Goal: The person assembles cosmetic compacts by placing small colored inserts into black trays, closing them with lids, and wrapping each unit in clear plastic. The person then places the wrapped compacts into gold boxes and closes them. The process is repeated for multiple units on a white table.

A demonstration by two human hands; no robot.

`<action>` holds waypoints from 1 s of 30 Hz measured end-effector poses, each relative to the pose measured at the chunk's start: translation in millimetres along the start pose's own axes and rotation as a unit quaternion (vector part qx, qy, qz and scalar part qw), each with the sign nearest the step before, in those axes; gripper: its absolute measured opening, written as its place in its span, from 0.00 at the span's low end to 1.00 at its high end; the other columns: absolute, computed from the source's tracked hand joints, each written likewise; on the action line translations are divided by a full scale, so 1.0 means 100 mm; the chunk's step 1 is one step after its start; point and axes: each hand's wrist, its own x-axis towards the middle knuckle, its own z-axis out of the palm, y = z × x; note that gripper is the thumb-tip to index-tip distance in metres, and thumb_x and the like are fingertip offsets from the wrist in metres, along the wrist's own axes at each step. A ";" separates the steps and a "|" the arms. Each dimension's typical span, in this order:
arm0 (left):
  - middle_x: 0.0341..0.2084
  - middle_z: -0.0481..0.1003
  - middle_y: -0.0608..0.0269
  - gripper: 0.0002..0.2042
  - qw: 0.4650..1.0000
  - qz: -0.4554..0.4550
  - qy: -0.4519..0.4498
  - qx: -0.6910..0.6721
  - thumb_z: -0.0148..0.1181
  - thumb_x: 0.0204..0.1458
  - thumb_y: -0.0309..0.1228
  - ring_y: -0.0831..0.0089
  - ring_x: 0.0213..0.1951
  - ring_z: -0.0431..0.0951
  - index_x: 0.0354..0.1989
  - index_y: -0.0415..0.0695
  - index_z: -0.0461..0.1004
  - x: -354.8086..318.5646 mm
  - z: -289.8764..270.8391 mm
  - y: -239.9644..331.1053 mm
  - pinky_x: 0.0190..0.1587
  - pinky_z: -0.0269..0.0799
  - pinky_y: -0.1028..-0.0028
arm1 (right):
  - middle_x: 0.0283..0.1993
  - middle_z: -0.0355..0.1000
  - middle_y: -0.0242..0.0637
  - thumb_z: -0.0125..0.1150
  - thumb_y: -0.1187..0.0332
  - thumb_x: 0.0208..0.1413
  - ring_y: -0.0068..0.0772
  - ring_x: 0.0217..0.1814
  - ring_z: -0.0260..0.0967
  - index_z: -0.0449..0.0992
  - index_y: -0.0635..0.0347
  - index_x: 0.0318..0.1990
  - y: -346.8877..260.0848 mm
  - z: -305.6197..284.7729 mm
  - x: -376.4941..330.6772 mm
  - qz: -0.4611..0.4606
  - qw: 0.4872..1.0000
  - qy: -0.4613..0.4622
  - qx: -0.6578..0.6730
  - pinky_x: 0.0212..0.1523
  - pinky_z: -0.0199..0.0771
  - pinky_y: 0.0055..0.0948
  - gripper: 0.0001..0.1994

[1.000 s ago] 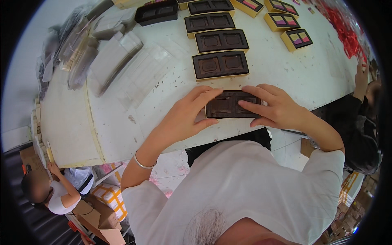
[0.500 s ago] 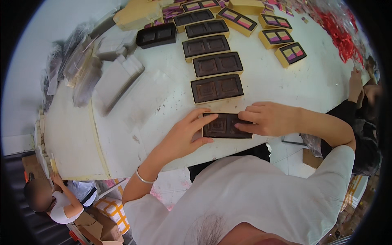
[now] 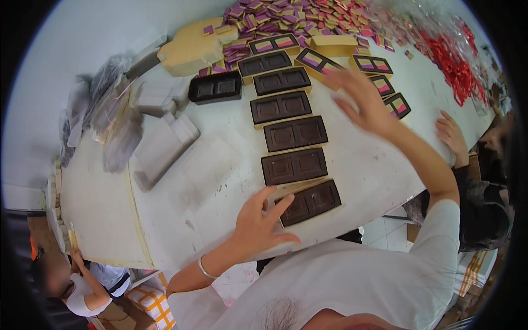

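Nearest me on the white table, a gold box with a dark brown two-well tray [image 3: 320, 199] lies slightly turned. At its left end is my left hand [image 3: 257, 223], fingers spread, with fingertips at the tray's edge. My right hand [image 3: 366, 104] is raised farther off, slightly blurred, its fingers stretched out and nothing visible in them. Under and beside it are gold boxes filled with purple, pink and gold wrapped pieces [image 3: 314, 61], partly covered by that hand. A column of similar boxes with unfilled brown trays [image 3: 295, 133] runs away from me.
A loose dark tray [image 3: 215, 88] stands left of the column. Clear plastic sleeves [image 3: 165, 151] and a yellow stack [image 3: 195, 48] lie farther left. Small wrapped pieces [image 3: 286, 19] are heaped at the back, red ribbons [image 3: 456, 69] at right. Another person's hand [image 3: 454, 135] rests at the right edge.
My right hand has left the nearest box and moved forward toward the filled boxes. The nearest box is now tilted at an angle. My left hand has stayed at its left end.
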 end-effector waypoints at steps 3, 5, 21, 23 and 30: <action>0.44 0.66 0.55 0.34 0.999 0.033 0.020 -0.028 0.69 0.36 0.54 0.70 0.27 0.62 0.49 0.43 0.71 0.19 -0.27 0.00 0.28 0.63 0.74 | 0.55 0.63 0.45 0.60 0.63 0.51 0.52 0.55 0.62 0.65 0.58 0.55 0.96 0.62 0.68 0.087 0.996 0.018 -0.008 0.54 0.64 0.41 0.24; 0.43 0.68 0.55 0.27 0.997 0.018 0.070 -0.033 0.66 0.42 0.47 0.72 0.27 0.63 0.46 0.41 0.72 0.33 -0.43 -0.12 0.27 0.62 0.76 | 0.57 0.61 0.47 0.60 0.59 0.49 0.52 0.56 0.61 0.65 0.58 0.56 1.41 1.11 1.09 0.175 0.983 -0.031 -0.054 0.55 0.64 0.43 0.26; 0.41 0.71 0.58 0.17 0.817 -0.266 0.112 -0.498 0.49 0.58 0.40 0.74 0.35 0.69 0.48 0.39 0.67 1.63 -0.66 -0.88 0.38 0.67 0.76 | 0.38 0.73 0.36 0.57 0.81 0.49 0.26 0.37 0.74 0.71 0.57 0.53 1.94 1.11 1.53 0.417 0.834 0.070 0.354 0.32 0.74 0.24 0.21; 0.46 0.69 0.56 0.22 0.731 -0.301 0.117 -0.602 0.48 0.59 0.44 0.69 0.41 0.70 0.53 0.39 0.62 1.80 -0.64 -0.89 0.44 0.68 0.71 | 0.40 0.72 0.35 0.56 0.81 0.51 0.27 0.34 0.74 0.71 0.57 0.53 1.70 0.90 1.57 0.397 0.748 0.118 0.520 0.32 0.74 0.22 0.20; 0.53 0.63 0.52 0.27 0.469 -0.271 0.103 -0.835 0.46 0.58 0.49 0.58 0.54 0.65 0.57 0.40 0.57 1.99 -0.49 -0.89 0.58 0.61 0.56 | 0.49 0.69 0.38 0.57 0.78 0.51 0.30 0.44 0.70 0.65 0.59 0.58 0.09 0.74 1.33 0.050 0.955 -0.061 0.287 0.44 0.71 0.28 0.24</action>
